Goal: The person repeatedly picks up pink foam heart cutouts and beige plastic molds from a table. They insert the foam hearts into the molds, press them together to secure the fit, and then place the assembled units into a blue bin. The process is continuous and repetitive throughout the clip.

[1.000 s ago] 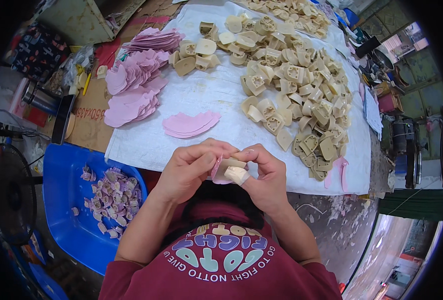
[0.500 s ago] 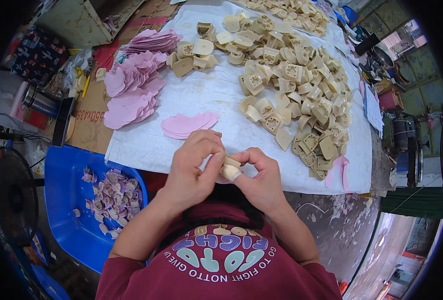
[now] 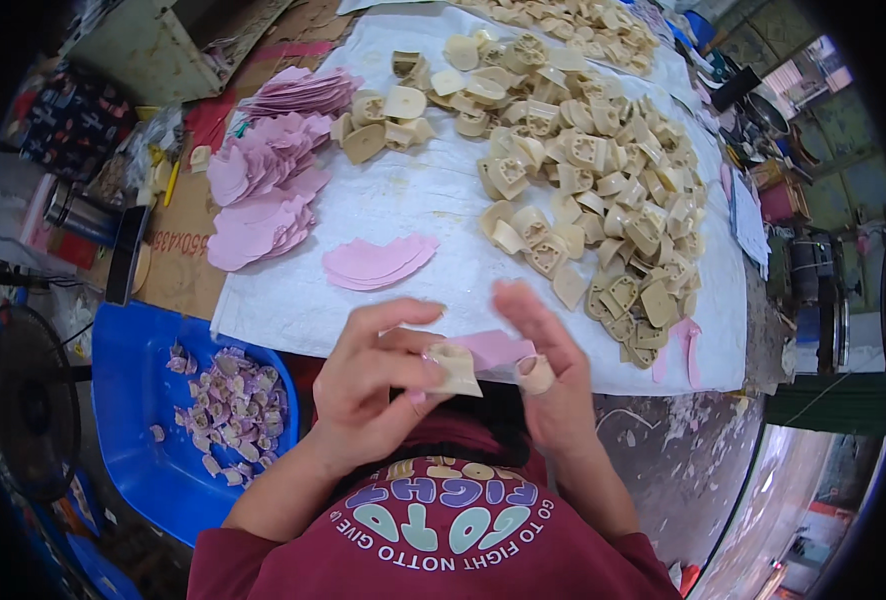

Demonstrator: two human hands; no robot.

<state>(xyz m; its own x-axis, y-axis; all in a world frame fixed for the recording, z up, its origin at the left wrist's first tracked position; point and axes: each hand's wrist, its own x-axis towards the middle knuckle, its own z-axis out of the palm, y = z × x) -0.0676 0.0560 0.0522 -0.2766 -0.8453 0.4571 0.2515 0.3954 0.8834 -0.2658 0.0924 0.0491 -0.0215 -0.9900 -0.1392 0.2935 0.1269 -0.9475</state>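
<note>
My left hand (image 3: pixel 371 375) is closed on a beige plastic shoe heel (image 3: pixel 453 368), tilted between thumb and fingers in front of my chest. From the heel a pink cover piece (image 3: pixel 495 348) stretches toward my right hand (image 3: pixel 560 375). That hand's fingers are spread and slightly blurred, and its thumb, wrapped in a beige finger band (image 3: pixel 536 374), is beside the pink piece's end. Whether the thumb touches it I cannot tell. Just beyond my hands a small stack of curved pink pieces (image 3: pixel 378 262) lies on the white sheet (image 3: pixel 403 205).
Beige heels (image 3: pixel 603 150) are heaped at the right and back of the table. Piles of pink pieces (image 3: pixel 263 220) lie at left. Below the table's left edge sits a blue basin (image 3: pixel 128 400) with pink-covered heels (image 3: pixel 233 400). A fan (image 3: pixel 28 400) stands farther left.
My hands have drawn apart. The right fingers have left the heel and spread; the heel has turned in my left hand, and the pink piece now shows stretched out to the right.
</note>
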